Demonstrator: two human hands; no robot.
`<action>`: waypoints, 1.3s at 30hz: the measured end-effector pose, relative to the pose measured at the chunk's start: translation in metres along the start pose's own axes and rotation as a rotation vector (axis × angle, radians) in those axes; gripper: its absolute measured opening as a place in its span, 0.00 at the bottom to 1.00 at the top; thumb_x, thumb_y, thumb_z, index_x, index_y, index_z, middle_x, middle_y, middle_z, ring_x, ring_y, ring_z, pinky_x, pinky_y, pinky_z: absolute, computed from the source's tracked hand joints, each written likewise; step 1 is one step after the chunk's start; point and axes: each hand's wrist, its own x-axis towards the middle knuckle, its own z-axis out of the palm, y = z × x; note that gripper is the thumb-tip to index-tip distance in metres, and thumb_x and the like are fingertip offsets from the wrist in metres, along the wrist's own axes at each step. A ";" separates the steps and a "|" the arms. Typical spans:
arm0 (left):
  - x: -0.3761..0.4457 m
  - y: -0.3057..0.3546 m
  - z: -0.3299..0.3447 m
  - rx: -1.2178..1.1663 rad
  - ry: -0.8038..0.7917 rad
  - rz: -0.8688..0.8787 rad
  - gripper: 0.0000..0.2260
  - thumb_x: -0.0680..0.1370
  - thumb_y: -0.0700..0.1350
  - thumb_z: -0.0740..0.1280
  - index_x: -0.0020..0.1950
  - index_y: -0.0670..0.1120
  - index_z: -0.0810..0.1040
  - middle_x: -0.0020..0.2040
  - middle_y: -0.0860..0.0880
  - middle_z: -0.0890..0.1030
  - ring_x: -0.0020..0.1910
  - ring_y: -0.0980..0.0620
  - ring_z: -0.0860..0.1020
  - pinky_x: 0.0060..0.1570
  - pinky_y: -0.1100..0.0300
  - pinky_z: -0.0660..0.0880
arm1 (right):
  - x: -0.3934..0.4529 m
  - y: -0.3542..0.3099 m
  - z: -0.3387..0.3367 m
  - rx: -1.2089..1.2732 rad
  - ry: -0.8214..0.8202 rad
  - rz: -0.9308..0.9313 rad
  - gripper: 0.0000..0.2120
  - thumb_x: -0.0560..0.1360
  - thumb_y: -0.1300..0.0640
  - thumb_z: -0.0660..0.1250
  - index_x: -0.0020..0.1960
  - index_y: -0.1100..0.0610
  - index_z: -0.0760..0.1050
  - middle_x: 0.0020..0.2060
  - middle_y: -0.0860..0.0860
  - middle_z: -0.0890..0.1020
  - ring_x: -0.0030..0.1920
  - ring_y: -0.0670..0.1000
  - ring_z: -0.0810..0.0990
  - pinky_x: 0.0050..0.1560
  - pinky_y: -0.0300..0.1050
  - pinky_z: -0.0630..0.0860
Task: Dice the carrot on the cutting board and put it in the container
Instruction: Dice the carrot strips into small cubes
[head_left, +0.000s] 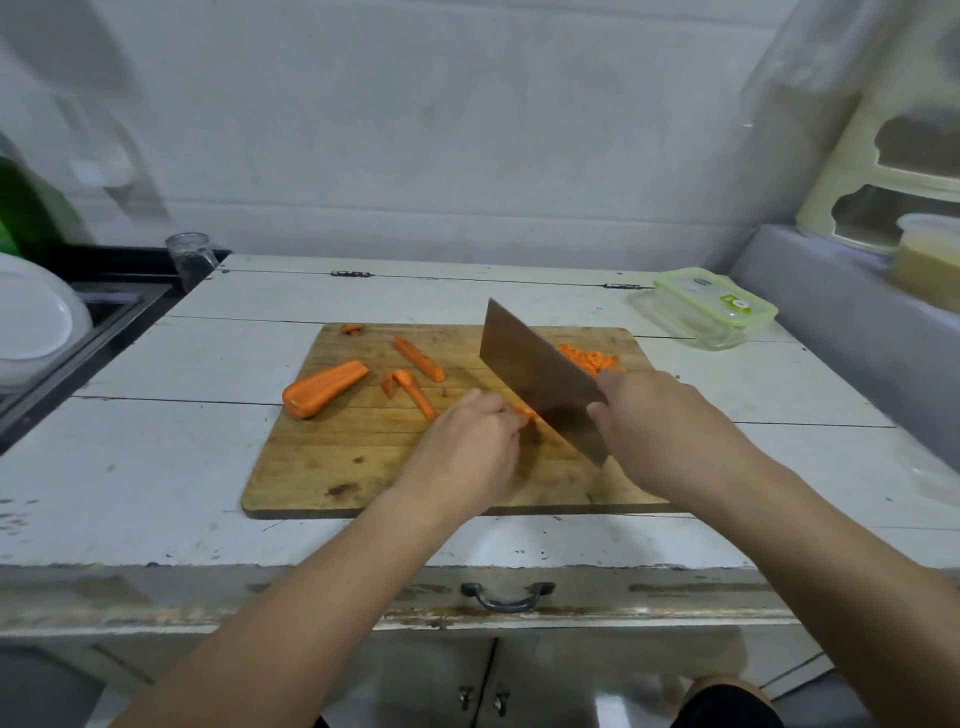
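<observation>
Carrot strip (525, 413), at frame centre on the cutting board (332, 457), is pinched under the curled fingers of the left hand (475, 441). The right hand (657, 423) grips the cleaver (540, 382). Fingertips should stay tucked and cuts even. Diced carrot (589, 359) lies upper right, near the lidded container (714, 306).

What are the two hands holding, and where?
The right hand grips the cleaver at its handle end. The left hand pinches a carrot strip near its cut end.
</observation>
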 end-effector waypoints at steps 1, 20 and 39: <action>0.000 0.000 0.000 0.007 0.002 0.000 0.13 0.82 0.41 0.64 0.64 0.45 0.84 0.51 0.50 0.81 0.52 0.49 0.74 0.52 0.51 0.77 | -0.001 -0.002 0.000 -0.012 -0.005 -0.011 0.07 0.85 0.51 0.55 0.51 0.51 0.68 0.45 0.54 0.78 0.44 0.57 0.76 0.46 0.53 0.77; -0.011 0.004 -0.011 -0.055 -0.018 -0.055 0.18 0.84 0.47 0.61 0.74 0.47 0.75 0.68 0.52 0.76 0.64 0.52 0.75 0.63 0.55 0.75 | 0.018 0.018 0.000 0.082 0.001 0.125 0.07 0.83 0.53 0.58 0.54 0.53 0.74 0.41 0.53 0.78 0.39 0.58 0.80 0.40 0.48 0.74; -0.009 -0.004 -0.006 -0.002 0.007 -0.030 0.08 0.81 0.42 0.65 0.53 0.44 0.85 0.45 0.51 0.76 0.49 0.48 0.74 0.48 0.50 0.75 | 0.023 -0.023 0.014 -0.069 0.002 -0.026 0.04 0.81 0.59 0.59 0.53 0.55 0.73 0.34 0.49 0.70 0.36 0.54 0.73 0.34 0.47 0.70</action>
